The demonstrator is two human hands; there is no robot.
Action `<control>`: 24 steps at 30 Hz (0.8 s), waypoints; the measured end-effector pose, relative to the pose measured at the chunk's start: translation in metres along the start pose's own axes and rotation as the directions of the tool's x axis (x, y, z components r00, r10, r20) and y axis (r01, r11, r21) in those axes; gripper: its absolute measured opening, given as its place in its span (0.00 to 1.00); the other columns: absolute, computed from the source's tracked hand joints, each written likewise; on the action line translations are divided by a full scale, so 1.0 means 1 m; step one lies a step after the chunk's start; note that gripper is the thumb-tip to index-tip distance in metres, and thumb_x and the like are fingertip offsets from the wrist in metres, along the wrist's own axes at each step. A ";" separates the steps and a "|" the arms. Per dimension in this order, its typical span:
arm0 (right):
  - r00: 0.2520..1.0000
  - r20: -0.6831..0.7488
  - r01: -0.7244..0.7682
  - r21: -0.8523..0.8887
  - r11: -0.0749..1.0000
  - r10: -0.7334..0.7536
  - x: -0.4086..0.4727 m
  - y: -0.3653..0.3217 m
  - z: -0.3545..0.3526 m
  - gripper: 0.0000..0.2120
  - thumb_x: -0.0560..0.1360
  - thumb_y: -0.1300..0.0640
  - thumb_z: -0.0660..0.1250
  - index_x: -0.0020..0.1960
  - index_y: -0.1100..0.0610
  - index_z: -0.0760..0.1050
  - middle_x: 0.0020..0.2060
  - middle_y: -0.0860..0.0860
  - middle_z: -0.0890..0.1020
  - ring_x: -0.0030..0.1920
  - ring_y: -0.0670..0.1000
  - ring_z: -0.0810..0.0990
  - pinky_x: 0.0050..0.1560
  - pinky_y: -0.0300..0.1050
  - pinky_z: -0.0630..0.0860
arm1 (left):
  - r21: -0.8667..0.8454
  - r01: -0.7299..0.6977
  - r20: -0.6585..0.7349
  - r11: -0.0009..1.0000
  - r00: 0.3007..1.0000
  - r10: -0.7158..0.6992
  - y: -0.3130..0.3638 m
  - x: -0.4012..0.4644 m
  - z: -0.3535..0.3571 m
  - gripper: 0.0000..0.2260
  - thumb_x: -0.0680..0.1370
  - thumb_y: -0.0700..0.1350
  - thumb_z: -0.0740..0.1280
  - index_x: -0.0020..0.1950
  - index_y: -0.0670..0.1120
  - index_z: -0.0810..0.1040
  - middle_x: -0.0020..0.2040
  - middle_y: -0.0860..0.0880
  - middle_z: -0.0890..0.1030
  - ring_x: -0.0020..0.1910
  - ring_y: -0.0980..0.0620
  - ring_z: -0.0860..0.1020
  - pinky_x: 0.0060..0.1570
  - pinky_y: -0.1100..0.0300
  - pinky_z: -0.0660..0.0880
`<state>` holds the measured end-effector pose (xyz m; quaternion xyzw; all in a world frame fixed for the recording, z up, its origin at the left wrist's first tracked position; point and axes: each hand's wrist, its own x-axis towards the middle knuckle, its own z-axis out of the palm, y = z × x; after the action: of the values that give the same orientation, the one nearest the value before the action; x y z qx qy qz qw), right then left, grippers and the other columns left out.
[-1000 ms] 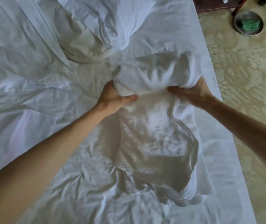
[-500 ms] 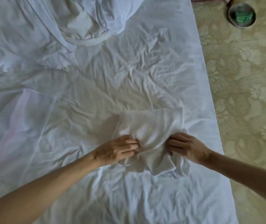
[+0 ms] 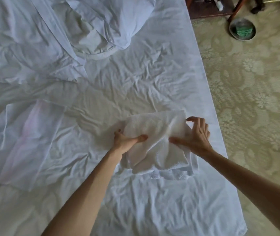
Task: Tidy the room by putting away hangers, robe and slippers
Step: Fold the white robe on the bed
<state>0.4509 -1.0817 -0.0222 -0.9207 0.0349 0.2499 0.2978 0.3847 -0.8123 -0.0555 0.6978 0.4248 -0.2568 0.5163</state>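
A white waffle-weave robe (image 3: 158, 132) lies folded into a bundle on the rumpled white bed sheet (image 3: 101, 103), near the bed's right edge. My left hand (image 3: 127, 140) grips the bundle's left side, thumb on top and fingers tucked underneath. My right hand (image 3: 195, 133) holds the right side: its thumb presses into the fabric while the fingers curl around the far right corner. A loose lower layer of the robe sticks out below the fold. No hangers or slippers are in sight.
A crumpled duvet and pillow (image 3: 101, 26) fill the head of the bed. To the right is patterned beige carpet (image 3: 255, 99) with a round metal bin (image 3: 242, 30) holding something green. Dark wooden furniture legs (image 3: 234, 9) stand beside it.
The robe's upper part was folded down over the rest into a compact bundle. Both hands then shifted from pressing its near edge to gripping its two sides.
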 end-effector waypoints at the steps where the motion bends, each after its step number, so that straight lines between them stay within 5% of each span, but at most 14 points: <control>1: 0.989 0.035 -0.145 0.036 0.989 0.143 0.002 0.006 0.008 0.56 0.54 0.31 0.81 0.73 0.52 0.62 0.64 0.48 0.67 0.67 0.55 0.66 0.68 0.57 0.68 | -0.030 0.046 0.049 0.998 0.998 -0.045 -0.003 0.006 0.002 0.64 0.42 0.69 0.83 0.73 0.48 0.65 0.67 0.50 0.76 0.62 0.49 0.78 0.63 0.49 0.76; 4: 0.899 0.340 -0.376 0.275 0.885 0.276 0.010 0.028 0.019 0.60 0.55 0.36 0.84 0.77 0.54 0.56 0.56 0.43 0.73 0.60 0.51 0.78 0.63 0.55 0.78 | 0.051 0.064 0.138 0.997 0.988 -0.070 -0.005 0.011 0.000 0.43 0.51 0.66 0.84 0.61 0.52 0.76 0.54 0.54 0.82 0.50 0.55 0.81 0.51 0.58 0.79; 6: 0.900 0.370 -0.367 0.362 0.857 0.229 0.015 0.038 0.024 0.58 0.55 0.38 0.85 0.75 0.53 0.59 0.57 0.48 0.80 0.55 0.51 0.84 0.56 0.53 0.82 | 0.035 0.030 0.226 0.999 0.973 -0.037 -0.001 0.014 -0.003 0.25 0.61 0.60 0.84 0.50 0.55 0.78 0.45 0.57 0.82 0.45 0.59 0.80 0.44 0.64 0.76; 11: 0.880 0.456 -0.432 0.650 0.625 0.134 0.025 0.043 0.055 0.50 0.60 0.46 0.84 0.73 0.46 0.58 0.62 0.56 0.79 0.57 0.59 0.84 0.52 0.62 0.82 | -0.219 0.121 0.375 0.968 0.926 -0.031 -0.026 0.034 0.019 0.44 0.54 0.65 0.84 0.66 0.51 0.78 0.54 0.51 0.86 0.56 0.49 0.84 0.61 0.48 0.79; 18: 0.897 0.433 -0.300 0.748 0.592 -0.092 -0.002 0.020 0.052 0.28 0.74 0.58 0.74 0.72 0.55 0.70 0.64 0.64 0.78 0.62 0.69 0.79 0.59 0.72 0.75 | -0.436 0.028 0.321 0.900 0.939 0.126 -0.030 -0.017 -0.003 0.32 0.62 0.51 0.84 0.63 0.49 0.78 0.53 0.50 0.87 0.53 0.49 0.85 0.56 0.50 0.81; 24: 0.873 0.453 -0.236 0.719 0.654 -0.183 -0.083 -0.101 0.068 0.22 0.77 0.60 0.71 0.70 0.55 0.72 0.61 0.62 0.81 0.59 0.66 0.82 0.55 0.64 0.80 | -0.503 -0.048 0.217 0.863 0.960 0.180 -0.056 -0.097 -0.122 0.25 0.69 0.49 0.80 0.63 0.49 0.78 0.53 0.50 0.87 0.51 0.52 0.85 0.49 0.56 0.81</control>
<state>0.3700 -0.9673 0.0234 -0.6171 0.0736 0.4403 0.6479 0.2774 -0.7239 0.0346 0.5279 0.3635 -0.1966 0.7420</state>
